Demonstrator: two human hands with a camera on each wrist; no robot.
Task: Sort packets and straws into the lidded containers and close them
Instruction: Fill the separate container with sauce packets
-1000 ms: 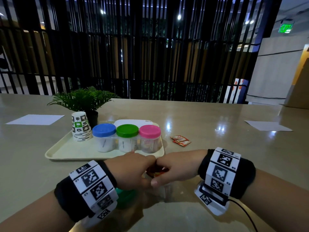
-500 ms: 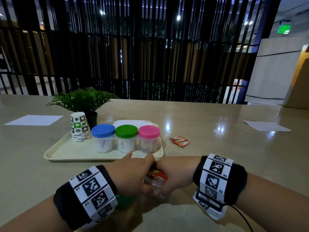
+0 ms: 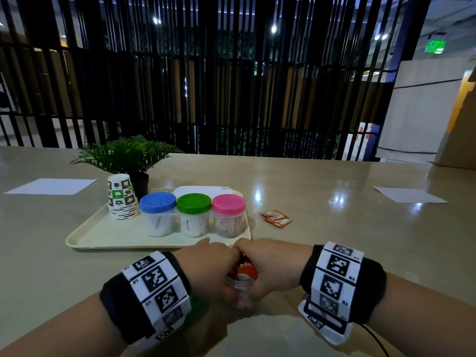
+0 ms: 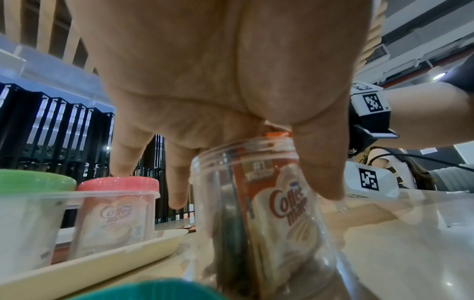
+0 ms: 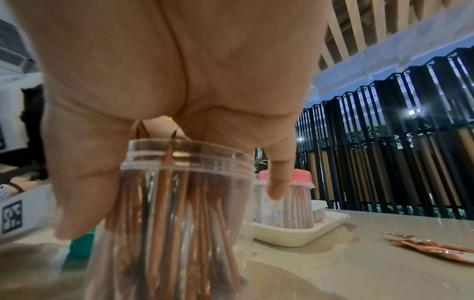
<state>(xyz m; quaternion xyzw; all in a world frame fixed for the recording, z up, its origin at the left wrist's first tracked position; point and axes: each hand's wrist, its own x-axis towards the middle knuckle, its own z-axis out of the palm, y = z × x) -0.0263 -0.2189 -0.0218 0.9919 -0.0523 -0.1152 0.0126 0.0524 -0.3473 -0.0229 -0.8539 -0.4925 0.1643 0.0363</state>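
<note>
A clear open jar (image 3: 239,286) stands on the table in front of me, packed with red-and-white creamer packets (image 3: 243,270) that poke above its rim. My left hand (image 3: 207,267) cups the jar from the left, thumb down its side (image 4: 320,172), fingers hanging behind it. My right hand (image 3: 270,269) cups it from the right, palm over the packet tips, thumb along the jar (image 5: 174,213). A green lid (image 3: 195,301) lies on the table under my left wrist. Two loose packets (image 3: 277,218) lie right of the tray.
A cream tray (image 3: 103,235) holds closed blue (image 3: 157,202), green (image 3: 193,202) and pink-lidded (image 3: 228,203) containers and a stack of paper cups (image 3: 121,197). A potted plant (image 3: 123,153) stands behind. White sheets (image 3: 51,186) (image 3: 409,194) lie far left and right.
Both hands have come lower and closed in around the jar's top. The packets now sit deeper in the jar.
</note>
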